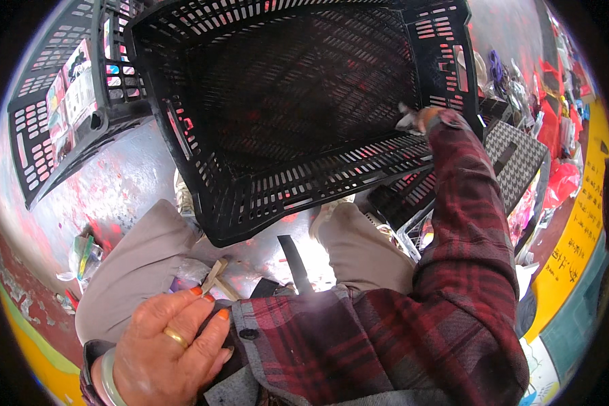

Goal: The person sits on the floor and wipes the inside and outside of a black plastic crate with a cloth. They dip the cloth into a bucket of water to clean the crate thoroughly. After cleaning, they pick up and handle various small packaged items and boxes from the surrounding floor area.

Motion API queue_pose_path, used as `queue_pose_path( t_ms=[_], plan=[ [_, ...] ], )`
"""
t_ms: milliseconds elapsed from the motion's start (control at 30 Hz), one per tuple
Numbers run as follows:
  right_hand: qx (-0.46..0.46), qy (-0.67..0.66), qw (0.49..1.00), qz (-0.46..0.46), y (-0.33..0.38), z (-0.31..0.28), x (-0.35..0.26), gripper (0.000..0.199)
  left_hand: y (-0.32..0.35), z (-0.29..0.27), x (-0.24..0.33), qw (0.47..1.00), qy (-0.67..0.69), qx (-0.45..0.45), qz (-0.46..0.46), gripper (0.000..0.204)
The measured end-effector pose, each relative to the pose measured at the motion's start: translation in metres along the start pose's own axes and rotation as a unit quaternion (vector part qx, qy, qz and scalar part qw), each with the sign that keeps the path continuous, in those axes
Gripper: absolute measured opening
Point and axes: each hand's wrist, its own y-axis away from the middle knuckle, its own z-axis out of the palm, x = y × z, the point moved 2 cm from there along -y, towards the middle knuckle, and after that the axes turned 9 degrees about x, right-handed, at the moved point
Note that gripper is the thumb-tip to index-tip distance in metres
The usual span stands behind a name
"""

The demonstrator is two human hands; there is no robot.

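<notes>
A large black plastic crate [277, 193] with slotted walls sits tilted in front of my knees, its open side toward me. Inside its right end, my right hand [429, 120] is closed on a small whitish crumpled piece [407, 120], blurred, its material unclear. My right sleeve crosses the crate's near right rim. Low on the left, my left hand [176, 345] is held by my lap with its fingers bent together. At its fingertips shows a tan, wooden-looking forked piece [215, 276]; the grip itself is partly hidden.
Another black slotted crate [30, 132] stands at the left with packets inside. On the right are a houndstooth-patterned box [514, 159] and red plastic bags [561, 186]. A dark strap [293, 260] hangs between my knees. A plastic bag [84, 257] lies on the floor at left.
</notes>
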Motion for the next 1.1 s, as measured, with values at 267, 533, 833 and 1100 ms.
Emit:
queue_pose_path(
  t_ms=[267, 533, 833, 1100],
  plan=[
    [-0.083, 0.01, 0.993, -0.083, 0.003, 0.003, -0.02, 0.029, -0.003, 0.001, 0.0, 1.0, -0.001, 0.0, -0.014, 0.048],
    [-0.167, -0.021, 0.942, -0.29, 0.018, -0.004, -0.119, 0.032, 0.002, 0.003, 0.008, 1.0, 0.001, 0.008, -0.027, 0.047],
    [0.137, -0.252, 0.771, -0.568, 0.022, -0.08, -0.279, 0.037, 0.008, 0.005, 0.003, 0.998, 0.036, 0.047, 0.001, 0.046],
    [0.036, -0.334, 0.815, -0.473, 0.049, -0.181, -0.412, 0.03, -0.002, 0.003, 0.002, 0.999, 0.012, 0.028, 0.021, 0.044]
  ],
)
